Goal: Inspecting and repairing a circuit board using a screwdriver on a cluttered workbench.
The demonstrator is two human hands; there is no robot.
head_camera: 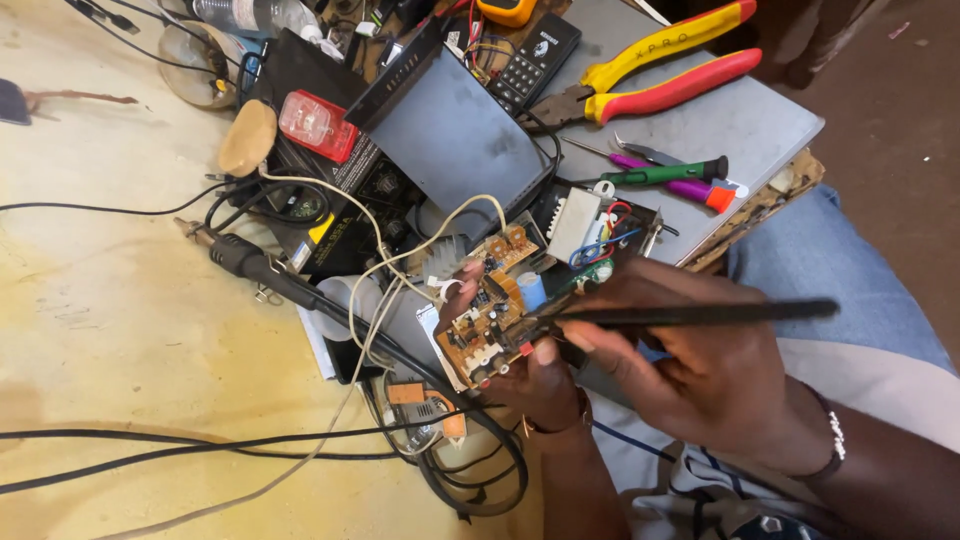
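My left hand (540, 375) grips a small brown circuit board (490, 305) from below, thumb on its near edge, fingers curled over the far edge. The board carries a blue capacitor, a white transformer block (572, 225) and red and blue wires. My right hand (690, 365) holds a long thin black tool (700, 315), like tweezers or a probe, with its tip resting on the board's right side. White cables (400, 260) run from the board across the clutter.
A soldering iron with a black handle (250, 262) lies left of the board. Behind are red-and-yellow pliers (670, 75), green and purple screwdrivers (670, 178) on a grey panel (740, 125), a grey box (450, 140), a calculator (535, 60) and black cables on the floor.
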